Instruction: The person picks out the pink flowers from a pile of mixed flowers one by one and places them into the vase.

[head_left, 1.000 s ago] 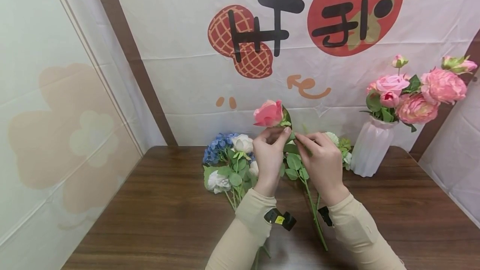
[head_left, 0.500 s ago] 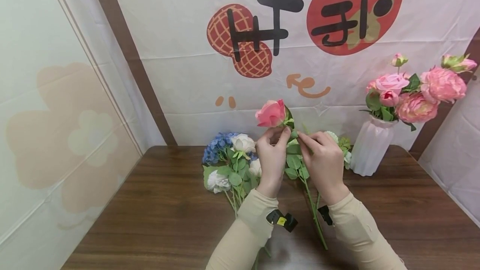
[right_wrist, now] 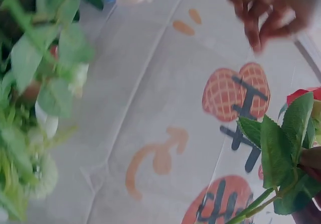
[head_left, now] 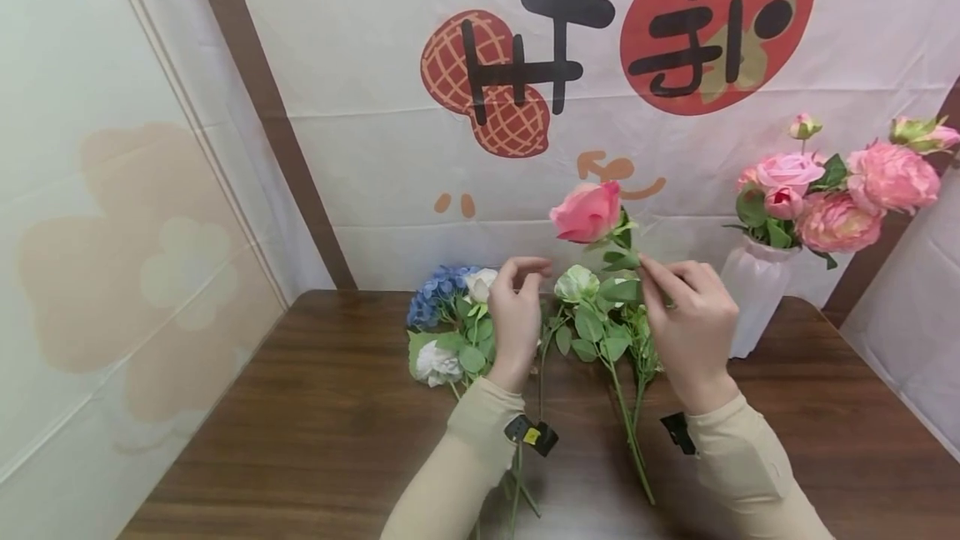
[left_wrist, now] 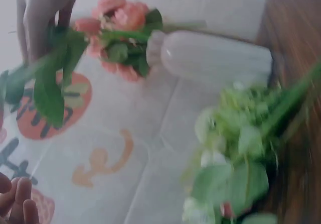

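A pink rose (head_left: pixel 588 213) is held up above the table by my right hand (head_left: pixel 690 319), which pinches its stem just below the bloom. Green leaves (right_wrist: pixel 281 148) on that stem fan out beside the right fingers in the right wrist view. My left hand (head_left: pixel 516 319) is apart from the rose, to its lower left, with fingers loosely bent and nothing in them. Behind the left hand lies a group of blue and white flowers (head_left: pixel 438 365). Between the hands and below them lie green-leaved stems with a pale bloom (head_left: pixel 577 283).
A white ribbed vase (head_left: pixel 761 298) with several pink flowers (head_left: pixel 838 222) stands at the back right, partly behind the right hand. The brown wooden table (head_left: pixel 315 440) meets a printed cloth backdrop (head_left: pixel 360 190) at its far edge.
The left hand has let go of the rose and moved left. The right hand has carried the rose to the right and slightly up, uncovering the pale bloom and stems between the hands.
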{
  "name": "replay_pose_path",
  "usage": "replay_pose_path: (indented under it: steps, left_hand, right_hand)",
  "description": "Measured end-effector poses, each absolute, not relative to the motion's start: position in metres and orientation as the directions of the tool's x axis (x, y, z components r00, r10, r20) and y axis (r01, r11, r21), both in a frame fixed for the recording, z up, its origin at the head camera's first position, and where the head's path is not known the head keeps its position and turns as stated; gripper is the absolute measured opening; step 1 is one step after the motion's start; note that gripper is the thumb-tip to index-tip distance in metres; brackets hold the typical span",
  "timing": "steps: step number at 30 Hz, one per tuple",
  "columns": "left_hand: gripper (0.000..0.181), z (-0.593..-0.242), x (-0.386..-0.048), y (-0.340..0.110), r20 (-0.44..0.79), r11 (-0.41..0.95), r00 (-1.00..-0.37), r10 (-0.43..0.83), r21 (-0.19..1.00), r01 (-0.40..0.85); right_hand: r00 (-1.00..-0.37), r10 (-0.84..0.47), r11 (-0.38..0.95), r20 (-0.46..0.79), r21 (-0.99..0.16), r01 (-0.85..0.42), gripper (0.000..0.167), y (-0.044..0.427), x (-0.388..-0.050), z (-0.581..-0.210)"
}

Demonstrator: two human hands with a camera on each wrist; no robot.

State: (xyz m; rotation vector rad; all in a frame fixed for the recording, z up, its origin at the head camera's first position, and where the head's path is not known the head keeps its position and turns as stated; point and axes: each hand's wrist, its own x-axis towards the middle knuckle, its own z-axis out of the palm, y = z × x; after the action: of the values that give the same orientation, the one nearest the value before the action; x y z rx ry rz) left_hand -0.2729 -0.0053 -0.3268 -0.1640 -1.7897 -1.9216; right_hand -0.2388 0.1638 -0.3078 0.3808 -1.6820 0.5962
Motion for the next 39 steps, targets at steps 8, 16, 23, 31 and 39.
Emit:
replay_pose_path:
  steps: [8, 16, 23, 31, 39]
  left_hand:
    - [0.019, -0.336, -0.279, -0.040, 0.473, 0.152, -0.831, -0.292, 0.881, 0.447]
    - [0.021, -0.345, -0.288, -0.071, 0.478, 0.184, -0.819, -0.318, 0.878, 0.441]
    - [0.021, -0.346, -0.291, -0.088, 0.475, 0.218, -0.808, -0.348, 0.879, 0.423]
    - [0.015, -0.348, -0.290, -0.098, 0.492, 0.278, -0.794, -0.359, 0.868, 0.412]
    - [0.010, -0.357, -0.294, -0.114, 0.507, 0.361, -0.769, -0.390, 0.852, 0.378]
  right_hand:
    - [-0.161, 0.147, 0.834, 0.976, -0.210, -0.510, 0.012, 0.192, -0.239, -0.299]
    - [-0.137, 0.217, 0.854, 0.967, -0.256, -0.454, 0.015, 0.216, -0.240, -0.290]
    - [-0.104, 0.276, 0.864, 0.956, -0.294, -0.409, 0.018, 0.233, -0.239, -0.282]
    - [-0.079, 0.348, 0.861, 0.934, -0.351, -0.368, 0.021, 0.251, -0.235, -0.272]
    - [-0.027, 0.412, 0.851, 0.911, -0.395, -0.345, 0.023, 0.270, -0.236, -0.258]
